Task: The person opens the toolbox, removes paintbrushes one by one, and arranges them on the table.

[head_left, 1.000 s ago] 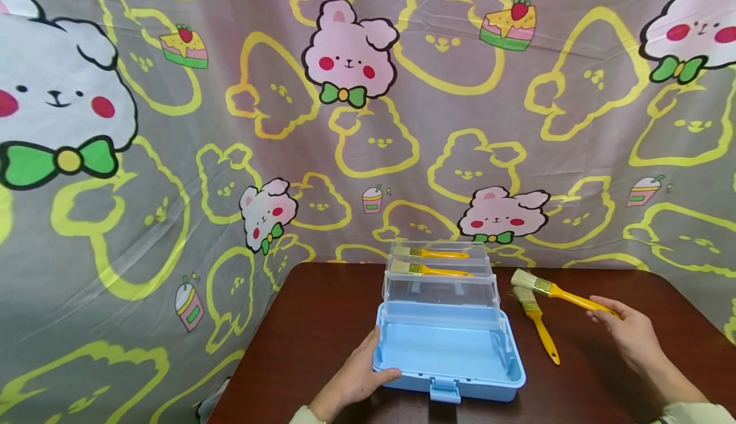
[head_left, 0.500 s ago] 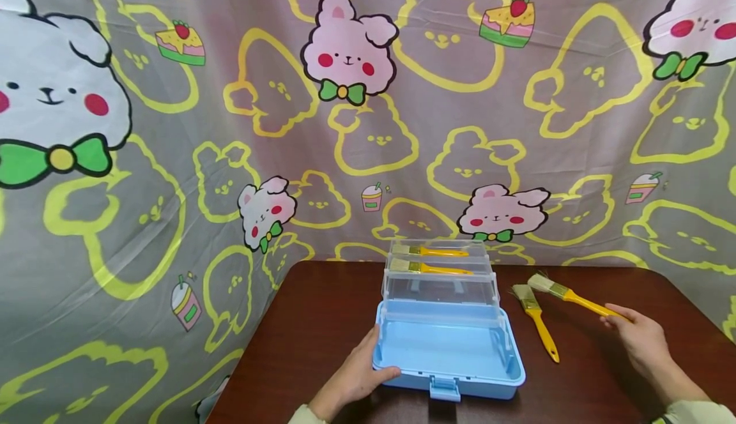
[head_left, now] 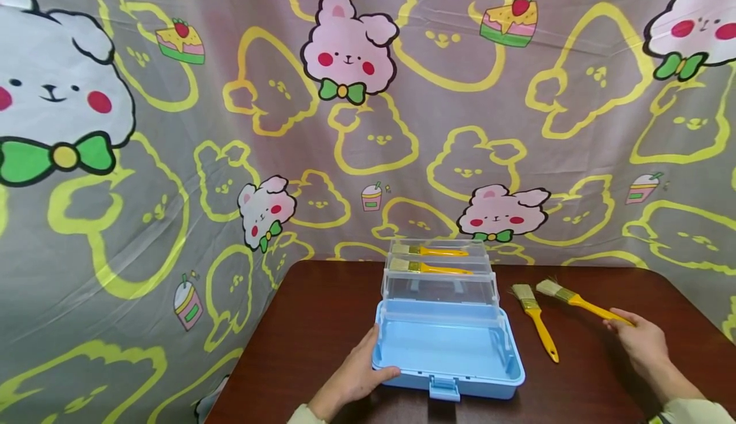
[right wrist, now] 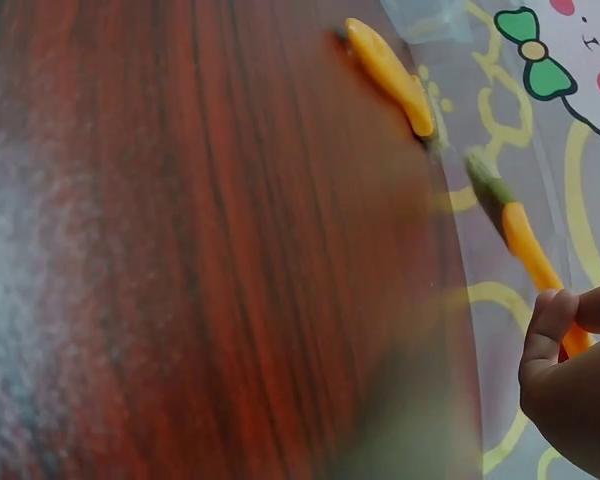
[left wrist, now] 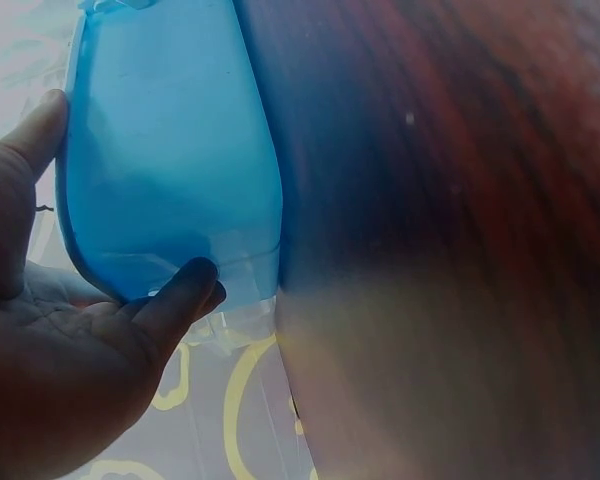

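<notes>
Backdrop: a grey cloth [head_left: 172,156] printed with yellow outlines, pink and white cartoon bunnies and cake slices hangs behind and to the left of the table.
Table: dark red-brown wood [head_left: 322,322], carrying the box, the loose brushes and both hands.
Box: a light blue plastic box [head_left: 448,354] stands open near the table's front middle, latch tab toward the person; its bottom compartment shows only bare blue plastic.
Trays: clear fold-out trays [head_left: 439,271] step up behind the blue base; the two upper tiers each hold a yellow-handled brush lying crosswise, and the lowest clear tier looks bare.
Left hand: the left hand [head_left: 356,373] grips the box's front left corner, thumb up along the side wall and fingers curled along the front edge; the left wrist view shows the thumb [left wrist: 30,140] and a fingertip pressed to the blue wall.
Right hand: the right hand [head_left: 641,341] is at the right of the table, fingertips pinching the end of a brush handle.
Held brush: yellow handle, pale bristles [head_left: 581,302]; it slants away from the hand toward the box, bristle end low over or on the table, which one I cannot tell.
Loose brush: a second like brush [head_left: 537,322] lies flat on the table between the box and the held brush, bristles pointing away from the person, just beside the held brush's bristles.
</notes>
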### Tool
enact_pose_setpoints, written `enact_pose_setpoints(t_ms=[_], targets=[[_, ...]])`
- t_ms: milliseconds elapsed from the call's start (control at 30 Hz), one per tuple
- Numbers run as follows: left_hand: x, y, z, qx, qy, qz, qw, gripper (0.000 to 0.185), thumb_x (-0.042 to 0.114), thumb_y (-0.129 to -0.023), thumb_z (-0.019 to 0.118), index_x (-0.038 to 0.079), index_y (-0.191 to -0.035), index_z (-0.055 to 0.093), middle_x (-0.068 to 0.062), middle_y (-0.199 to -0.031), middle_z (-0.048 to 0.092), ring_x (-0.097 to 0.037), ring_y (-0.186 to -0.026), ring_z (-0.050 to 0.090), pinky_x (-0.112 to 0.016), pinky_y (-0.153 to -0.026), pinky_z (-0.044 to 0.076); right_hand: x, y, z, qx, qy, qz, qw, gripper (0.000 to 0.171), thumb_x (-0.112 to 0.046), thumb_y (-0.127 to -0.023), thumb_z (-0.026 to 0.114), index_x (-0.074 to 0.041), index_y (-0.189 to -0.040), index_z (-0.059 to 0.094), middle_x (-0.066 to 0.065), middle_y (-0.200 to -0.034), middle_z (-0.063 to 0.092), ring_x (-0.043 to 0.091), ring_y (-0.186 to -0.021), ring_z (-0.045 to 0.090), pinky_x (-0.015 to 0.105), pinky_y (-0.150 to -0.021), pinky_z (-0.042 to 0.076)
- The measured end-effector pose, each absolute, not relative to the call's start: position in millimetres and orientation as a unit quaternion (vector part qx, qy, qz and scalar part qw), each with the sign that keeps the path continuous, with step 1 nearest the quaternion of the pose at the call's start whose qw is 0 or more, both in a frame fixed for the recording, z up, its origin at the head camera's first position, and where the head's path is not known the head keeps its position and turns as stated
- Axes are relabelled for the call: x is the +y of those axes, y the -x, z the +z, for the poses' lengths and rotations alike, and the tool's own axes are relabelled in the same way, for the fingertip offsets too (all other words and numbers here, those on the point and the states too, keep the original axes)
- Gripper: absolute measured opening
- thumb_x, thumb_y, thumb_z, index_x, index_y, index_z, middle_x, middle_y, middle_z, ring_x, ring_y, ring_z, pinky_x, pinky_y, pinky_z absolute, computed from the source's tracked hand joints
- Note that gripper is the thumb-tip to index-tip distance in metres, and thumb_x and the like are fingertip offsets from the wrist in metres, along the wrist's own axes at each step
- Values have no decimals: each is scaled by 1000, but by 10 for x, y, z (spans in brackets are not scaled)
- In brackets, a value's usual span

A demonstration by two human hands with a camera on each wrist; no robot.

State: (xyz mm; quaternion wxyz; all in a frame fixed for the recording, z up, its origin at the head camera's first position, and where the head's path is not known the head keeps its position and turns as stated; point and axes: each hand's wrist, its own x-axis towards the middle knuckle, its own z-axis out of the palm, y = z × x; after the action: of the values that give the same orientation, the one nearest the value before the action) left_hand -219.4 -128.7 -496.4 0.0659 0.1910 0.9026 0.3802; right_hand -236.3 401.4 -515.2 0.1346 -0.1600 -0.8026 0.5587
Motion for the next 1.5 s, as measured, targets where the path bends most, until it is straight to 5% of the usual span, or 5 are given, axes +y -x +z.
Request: enact_pose_setpoints(t_ms=[900, 1233, 1500], targets=[[-1285, 2187, -4952, 906, -186, 373, 75, 99, 48, -83, 68, -2, -150, 14, -21, -152, 20, -34, -135, 27, -54, -102, 31, 4051, 2306, -5248, -814, 188, 543, 82, 45, 4, -90, 49, 24, -129, 36, -1, -78, 62, -2, -63, 58, 21, -56, 50], [-1281, 2186, -4953, 905, -185, 375, 74, 100, 47, -83, 69, -4, -149, 14, -22, -152, 21, -35, -135, 28, -55, -102, 30, 4048, 2254, -5196, -898, 142, 414, 29, 47, -14, -89, 61, 14, -125, 51, 27, -105, 63, 17, -76, 57, 30, -58, 45], [-1265, 2182, -4941, 904, -192, 377, 61, 99, 45, -82, 71, -2, -149, 16, -22, -151, 22, -35, -134, 30, -55, -102, 30, 3981, 2243, -5153, -921, 106, 375, -19, 50, -24, -87, 66, 11, -121, 55, 18, -94, 66, 19, -75, 59, 33, -59, 44]])
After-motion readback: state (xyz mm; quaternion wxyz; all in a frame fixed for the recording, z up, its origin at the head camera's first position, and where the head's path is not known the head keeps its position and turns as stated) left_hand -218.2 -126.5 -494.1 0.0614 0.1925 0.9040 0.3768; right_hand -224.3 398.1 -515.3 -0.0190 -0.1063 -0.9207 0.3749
